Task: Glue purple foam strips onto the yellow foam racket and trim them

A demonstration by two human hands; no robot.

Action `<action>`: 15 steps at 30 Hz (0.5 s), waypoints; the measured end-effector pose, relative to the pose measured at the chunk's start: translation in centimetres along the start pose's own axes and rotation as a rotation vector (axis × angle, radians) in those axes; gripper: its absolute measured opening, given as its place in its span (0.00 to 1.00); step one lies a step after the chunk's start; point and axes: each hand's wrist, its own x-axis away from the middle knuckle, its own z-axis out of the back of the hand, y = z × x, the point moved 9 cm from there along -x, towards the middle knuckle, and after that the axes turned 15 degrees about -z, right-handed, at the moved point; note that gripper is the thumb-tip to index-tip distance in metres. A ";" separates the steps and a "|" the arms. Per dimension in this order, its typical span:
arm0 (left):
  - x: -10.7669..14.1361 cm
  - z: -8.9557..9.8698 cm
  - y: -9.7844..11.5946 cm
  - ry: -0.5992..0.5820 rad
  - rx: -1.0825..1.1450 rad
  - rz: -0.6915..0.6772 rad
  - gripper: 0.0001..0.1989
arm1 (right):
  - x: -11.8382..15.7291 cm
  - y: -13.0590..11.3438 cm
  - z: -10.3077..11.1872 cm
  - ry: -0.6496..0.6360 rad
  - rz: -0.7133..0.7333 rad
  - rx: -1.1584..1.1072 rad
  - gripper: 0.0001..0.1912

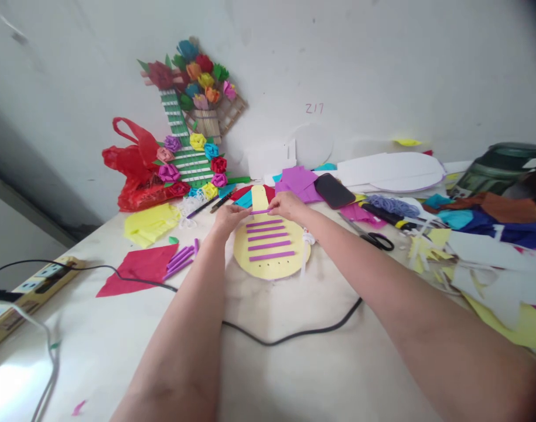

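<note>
A yellow guitar-shaped paper cutout (268, 268) lies flat on the table, its neck pointing away from me. Several purple paper strips (272, 256) run across its body in parallel rows, with a row of small dark dots below them. At the upper end of the body, my left hand (231, 219) pinches the left end of another purple strip (261, 211). The right end of that strip is between the fingers of my right hand (287, 206). More purple paper rolls (180, 261) lie on a red paper sheet (142, 271) to the left.
A power strip (30, 285) sits at the left, and a black cable (268, 342) crosses under my arms. Scissors (377, 239), a phone (334, 191) and paper scraps (487, 252) lie to the right. A flower-decorated paper guitar (191, 158) leans on the wall beside a red plastic bag (136, 164).
</note>
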 end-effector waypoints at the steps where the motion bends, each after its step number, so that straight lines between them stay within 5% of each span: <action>1: -0.1 -0.1 -0.3 0.009 0.000 0.005 0.17 | -0.1 0.1 -0.2 -0.004 -0.004 -0.014 0.08; 15: -0.6 -0.3 -0.9 0.051 -0.203 -0.040 0.10 | -1.0 2.6 -2.4 -0.159 -0.174 -0.291 0.04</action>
